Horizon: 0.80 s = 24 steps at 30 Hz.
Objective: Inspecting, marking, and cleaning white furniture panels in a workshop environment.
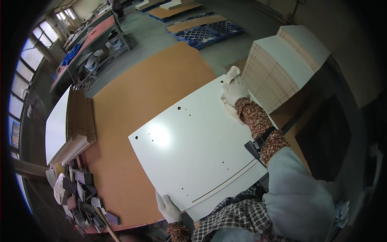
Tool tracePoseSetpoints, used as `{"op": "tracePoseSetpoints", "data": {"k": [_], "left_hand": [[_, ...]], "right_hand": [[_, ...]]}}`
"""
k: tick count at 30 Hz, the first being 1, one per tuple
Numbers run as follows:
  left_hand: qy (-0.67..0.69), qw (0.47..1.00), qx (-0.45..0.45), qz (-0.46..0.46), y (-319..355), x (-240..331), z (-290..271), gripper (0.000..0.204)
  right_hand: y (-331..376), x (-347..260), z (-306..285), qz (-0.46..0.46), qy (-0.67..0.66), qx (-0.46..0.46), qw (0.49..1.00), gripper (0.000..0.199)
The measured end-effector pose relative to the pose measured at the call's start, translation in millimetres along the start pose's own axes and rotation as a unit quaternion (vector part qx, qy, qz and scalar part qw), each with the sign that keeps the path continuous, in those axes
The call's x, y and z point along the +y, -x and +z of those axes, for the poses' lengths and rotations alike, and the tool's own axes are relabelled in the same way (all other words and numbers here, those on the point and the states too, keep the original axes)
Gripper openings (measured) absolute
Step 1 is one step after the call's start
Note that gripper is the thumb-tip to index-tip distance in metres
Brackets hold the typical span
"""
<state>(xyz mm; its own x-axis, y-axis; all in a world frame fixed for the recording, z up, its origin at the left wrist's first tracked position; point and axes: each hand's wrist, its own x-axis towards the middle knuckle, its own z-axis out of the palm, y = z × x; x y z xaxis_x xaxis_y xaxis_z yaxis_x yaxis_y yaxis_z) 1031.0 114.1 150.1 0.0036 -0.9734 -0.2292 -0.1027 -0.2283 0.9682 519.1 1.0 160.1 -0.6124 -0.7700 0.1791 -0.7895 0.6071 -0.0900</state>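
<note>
I view the white drilled panel [189, 149] at frame centre. Right hand [235, 92], upper right, is clenched on a cloth [231, 112]; left hand [168, 209], lower centre, touches the panel edge, grip indeterminable. Apparent step: wiping. Next stroke calls for even pressure.

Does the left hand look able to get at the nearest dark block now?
Probably yes: the left hand is at the edge of the white panel, and only bare brown board seems to lie between the hand and that dark block.
</note>
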Motion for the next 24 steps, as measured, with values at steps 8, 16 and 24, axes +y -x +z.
{"op": "tracePoseSetpoints", "data": {"k": [8, 16, 24], "left_hand": [[-0.075, 0.997, 0.009, 0.028, -7, -12, -10, 0.051], [-0.094, 0.995, -0.022, 0.029, -8, -8, -12, 0.05], [-0.089, 0.994, -0.01, 0.057, -11, -23, -16, 0.052]], "right_hand": [[211, -58, -35, -0.386, -0.124, -0.154, 0.901, 0.089], [225, 68, -74, -0.089, -0.007, -0.028, 0.996, 0.078], [296, 27, -85, -0.262, -0.07, -0.184, 0.945, 0.083]]}}
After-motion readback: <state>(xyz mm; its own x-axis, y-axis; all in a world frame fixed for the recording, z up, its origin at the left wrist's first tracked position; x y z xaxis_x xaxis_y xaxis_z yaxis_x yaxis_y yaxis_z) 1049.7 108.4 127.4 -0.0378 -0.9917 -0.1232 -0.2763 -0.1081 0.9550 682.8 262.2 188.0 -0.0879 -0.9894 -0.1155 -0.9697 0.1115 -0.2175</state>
